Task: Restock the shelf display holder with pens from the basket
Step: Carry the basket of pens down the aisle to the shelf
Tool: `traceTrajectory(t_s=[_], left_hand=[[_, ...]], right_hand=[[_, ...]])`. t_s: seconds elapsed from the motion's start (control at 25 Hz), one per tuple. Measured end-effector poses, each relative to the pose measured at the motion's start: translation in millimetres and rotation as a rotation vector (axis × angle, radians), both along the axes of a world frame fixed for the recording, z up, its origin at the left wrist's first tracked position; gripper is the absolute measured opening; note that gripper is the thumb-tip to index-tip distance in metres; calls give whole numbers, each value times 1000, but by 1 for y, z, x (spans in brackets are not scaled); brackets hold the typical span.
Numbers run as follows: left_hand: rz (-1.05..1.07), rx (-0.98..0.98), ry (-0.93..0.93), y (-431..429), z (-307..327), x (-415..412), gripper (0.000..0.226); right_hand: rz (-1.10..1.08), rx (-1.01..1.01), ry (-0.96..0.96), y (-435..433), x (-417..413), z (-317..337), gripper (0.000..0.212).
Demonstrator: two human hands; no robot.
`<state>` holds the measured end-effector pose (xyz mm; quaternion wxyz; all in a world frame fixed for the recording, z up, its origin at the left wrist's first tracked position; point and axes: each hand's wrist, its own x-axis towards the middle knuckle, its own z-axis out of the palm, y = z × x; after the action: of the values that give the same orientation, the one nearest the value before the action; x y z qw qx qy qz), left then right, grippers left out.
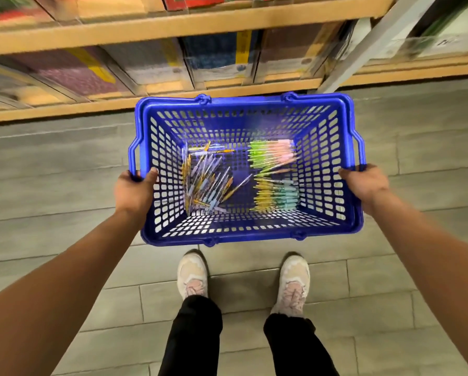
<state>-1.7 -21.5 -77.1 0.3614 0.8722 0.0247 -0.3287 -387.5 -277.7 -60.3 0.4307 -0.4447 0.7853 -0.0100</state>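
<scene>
- Trousers (195,335): black, two legs, at the bottom edge of the view.
- Shoes: one pair, pale with pinkish laces; left shoe (192,272) and right shoe (294,280) stand apart, toes pointing toward the shelving.
- Floor (65,185): grey plank-pattern tiles, running under the feet and up to the shelving.
- Left hand (134,191): bare arm reaching forward; grips the left end of the basket at its near corner. Thumb is hooked over the rim to the inner side, the other fingers curled round the outer edge and mostly hidden.
- Right hand (364,183): bare arm reaching forward; grips the right end at its near corner. Fingers are pressed together and curled over the rim, tips on the inner side.
- Basket (243,236): blue plastic with slotted walls and floor, rectangular, held level between the two hands, beyond the shoes. Carry handles are folded down outside both ends.
- Pens, loose lot (208,183): a heap in mixed directions on the left half of the basket floor; yellow, lilac and pale blue barrels.
- Pens, sorted lots: two side-by-side rows on the right half, green and pink (270,156) at the far side, yellow and teal (276,196) nearer.
- Lower shelf (65,107): light wood edge, just beyond the basket.
- Boxed stock (216,58): upright packs in a row behind clear dividers; blurred, labels unreadable.
- Upper shelf (173,25): light wood edge, with more blurred goods above.
- Upright post (363,52): white, slanting across the shelving at right.
</scene>
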Motion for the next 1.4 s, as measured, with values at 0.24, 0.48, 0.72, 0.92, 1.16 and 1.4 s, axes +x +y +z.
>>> traceTrajectory(t_s=[0.24, 0.48, 0.72, 0.92, 1.16, 1.4], left_hand=[[-175, -40, -77, -6, 169, 6, 26], [-267, -125, -160, -2, 358, -2, 31], [-330, -224, -186, 14, 513, -5, 29], [-466, -275, -294, -6, 603, -8, 43], [-683, -457, -264, -70, 664, -58, 37], [-873, -530, -220, -132, 685, -138, 36]], right_hand=[[-31, -119, -76, 25, -21, 174, 32], [-114, -259, -101, 57, -41, 364, 35], [-205, -343, -192, 96, -60, 524, 42], [-319, -493, -256, 123, -82, 619, 33], [-520, -602, -227, 164, -136, 680, 27], [-754, -657, -131, 216, -205, 703, 33]])
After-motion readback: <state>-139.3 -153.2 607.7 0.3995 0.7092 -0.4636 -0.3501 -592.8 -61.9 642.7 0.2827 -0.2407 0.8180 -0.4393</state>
